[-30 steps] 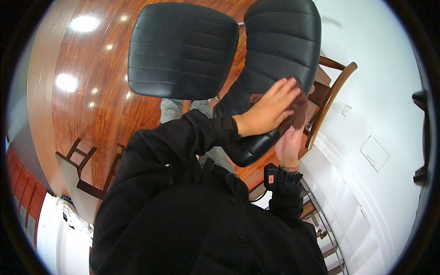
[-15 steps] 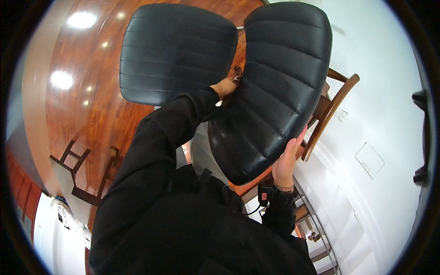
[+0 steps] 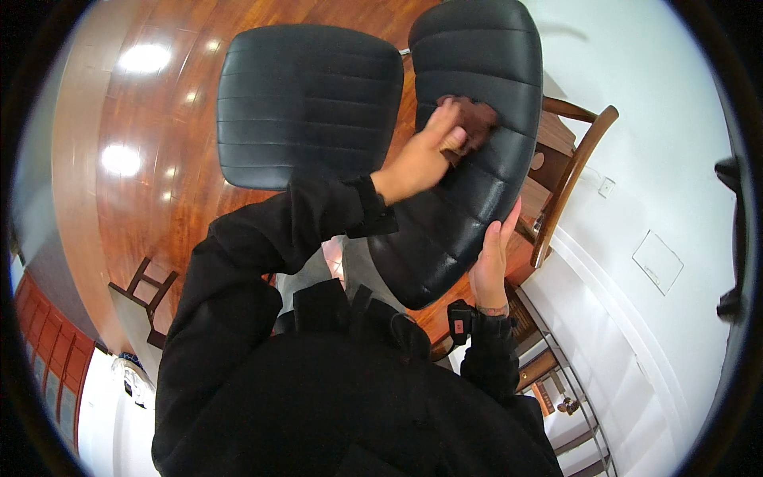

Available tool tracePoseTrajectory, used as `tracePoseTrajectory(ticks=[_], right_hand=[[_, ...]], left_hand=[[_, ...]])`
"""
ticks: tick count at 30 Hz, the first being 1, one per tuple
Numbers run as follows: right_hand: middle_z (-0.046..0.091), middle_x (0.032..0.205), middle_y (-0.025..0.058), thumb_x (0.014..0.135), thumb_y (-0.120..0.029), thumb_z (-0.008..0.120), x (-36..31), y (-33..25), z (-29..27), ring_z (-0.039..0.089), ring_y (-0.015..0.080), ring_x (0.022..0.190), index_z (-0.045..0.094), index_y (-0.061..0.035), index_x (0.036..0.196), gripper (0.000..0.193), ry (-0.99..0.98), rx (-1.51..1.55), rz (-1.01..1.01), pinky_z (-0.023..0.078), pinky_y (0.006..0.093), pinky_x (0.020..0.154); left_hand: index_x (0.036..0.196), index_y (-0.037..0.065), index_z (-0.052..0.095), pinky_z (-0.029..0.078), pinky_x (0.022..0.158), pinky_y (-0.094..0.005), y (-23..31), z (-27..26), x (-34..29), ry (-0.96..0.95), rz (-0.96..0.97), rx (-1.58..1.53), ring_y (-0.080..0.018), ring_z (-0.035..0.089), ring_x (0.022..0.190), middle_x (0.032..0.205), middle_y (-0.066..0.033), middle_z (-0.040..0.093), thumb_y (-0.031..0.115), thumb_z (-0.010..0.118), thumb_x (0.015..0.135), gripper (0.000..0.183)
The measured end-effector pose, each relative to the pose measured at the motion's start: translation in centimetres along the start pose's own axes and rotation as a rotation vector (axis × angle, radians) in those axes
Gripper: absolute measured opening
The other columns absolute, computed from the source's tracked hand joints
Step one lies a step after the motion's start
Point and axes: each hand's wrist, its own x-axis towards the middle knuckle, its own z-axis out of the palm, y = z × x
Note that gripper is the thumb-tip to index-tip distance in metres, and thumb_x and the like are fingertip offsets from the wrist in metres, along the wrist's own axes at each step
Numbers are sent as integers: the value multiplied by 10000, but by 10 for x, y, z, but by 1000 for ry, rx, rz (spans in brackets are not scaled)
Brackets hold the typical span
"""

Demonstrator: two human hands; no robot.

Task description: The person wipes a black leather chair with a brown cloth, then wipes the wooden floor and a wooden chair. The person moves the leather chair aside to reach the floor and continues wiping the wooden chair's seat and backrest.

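Beneath the person spreads a glossy floor of reddish-brown wooden planks [image 3: 171, 103], on which the round lamps give bright white reflections. Along the right side stands a plain white wall [image 3: 644, 143] with a small white socket [image 3: 606, 188], and before this wall one sees a brown wooden chair with a curved armrest [image 3: 574, 181]. To the left, at the border of the floor, is a dark brown wooden frame [image 3: 143, 306].

At the upper centre there are two black, leather-like padded cushions. The broad, squarish cushion [image 3: 310, 103] is at the left; the long, curved cushion [image 3: 489, 171] is at the right, shiny, and divided by stitched cross seams into soft ribs. On the upper middle of this curved cushion lies a dark brown, crumpled cloth [image 3: 479, 123] with an uneven edge. The left hand [image 3: 429, 155] is closed upon the cloth and presses it to the padding. The right hand [image 3: 490, 266] touches the lower outer edge of the curved cushion; its fingers are partly hidden, so I cannot tell whether it is clamped.
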Motion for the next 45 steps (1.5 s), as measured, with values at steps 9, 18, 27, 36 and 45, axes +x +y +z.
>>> tracePoseTrajectory(ticks=[9,18,27,36,45], right_hand=[[135,1573,82,1060,-310,338,0,1,3,209,203,1423,-27,-96,1537,638,7,66,19,200,338,1159],[160,1569,111,1064,-277,305,1,-1,2,238,228,1406,-15,-69,1536,606,4,-67,-34,178,339,1155],[179,1565,119,1053,-387,300,-3,-10,6,226,234,1409,-8,-78,1539,653,40,-249,-55,178,341,1150],[179,1568,102,1054,-344,331,-3,-3,5,236,220,1405,6,-96,1543,638,61,-137,-28,171,340,1151],[133,1575,149,1046,-364,316,-3,1,5,188,251,1428,19,-27,1528,660,101,-160,-11,126,359,1160]], left_hand=[[1307,71,521,292,1078,-545,60,57,-9,-387,618,947,-399,290,1374,1459,-160,369,188,662,851,492],[1378,24,419,276,1114,-499,58,19,44,-251,724,991,-423,272,1375,1483,-211,307,128,672,836,607],[1329,-16,425,319,1082,-471,82,-13,153,140,799,823,-455,342,1300,1412,-256,365,133,568,906,471],[1421,-39,312,205,1148,-456,37,-17,129,247,578,596,-451,204,1401,1515,-286,206,222,502,964,560],[1466,-39,242,305,1095,-394,-82,-71,109,296,-162,33,-322,391,1313,1461,-154,391,303,349,1047,551]])
